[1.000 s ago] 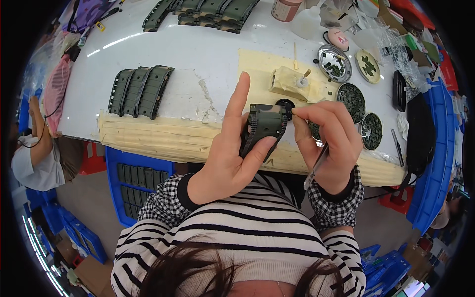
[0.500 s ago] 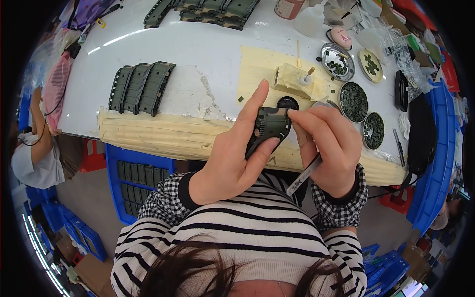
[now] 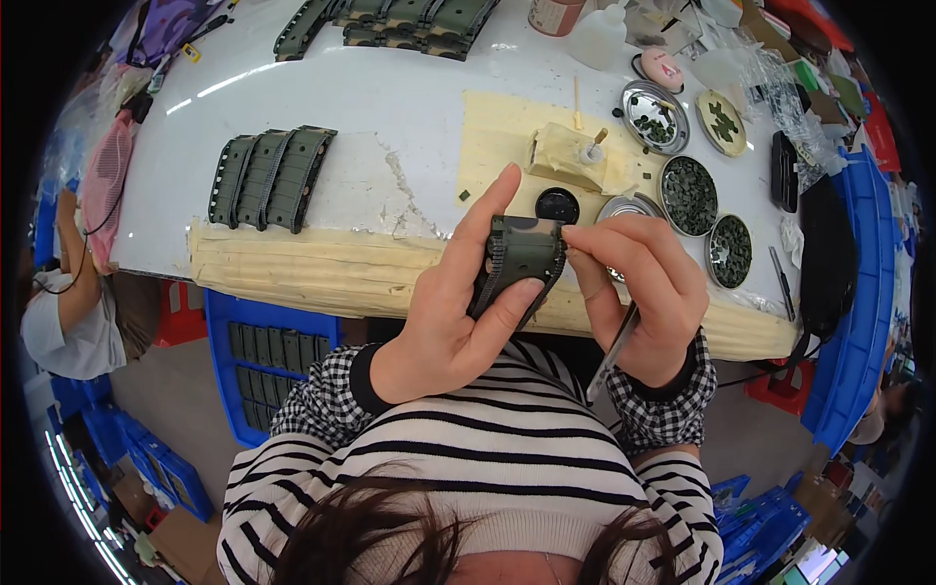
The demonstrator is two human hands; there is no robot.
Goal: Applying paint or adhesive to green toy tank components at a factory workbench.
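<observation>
A curved dark green plastic piece (image 3: 526, 255) with a camouflage-patterned end and ribbed edges is in my left hand (image 3: 429, 317). The thumb presses on its face while the index finger stretches along its far side. My right hand (image 3: 651, 292) has its thumb and index fingertips together at the piece's upper right corner; anything tiny between them is hidden. A slim metal tool (image 3: 614, 353), looking like tweezers, is tucked in the same hand, its end pointing down toward my body. Just beyond the piece lies a round black dish (image 3: 557, 205).
Round tins of small green bits (image 3: 688, 195) stand at the right, with a steel dish (image 3: 654, 117) behind. A tape-wrapped block (image 3: 565, 161) sits beyond my hands. More curved green pieces (image 3: 270, 178) lie left. A blue crate (image 3: 222, 366) is below the table's padded edge.
The metal tool in my right hand has swung to a steeper angle. My left hand has turned the green piece slightly, and the right fingertips stay at its corner.
</observation>
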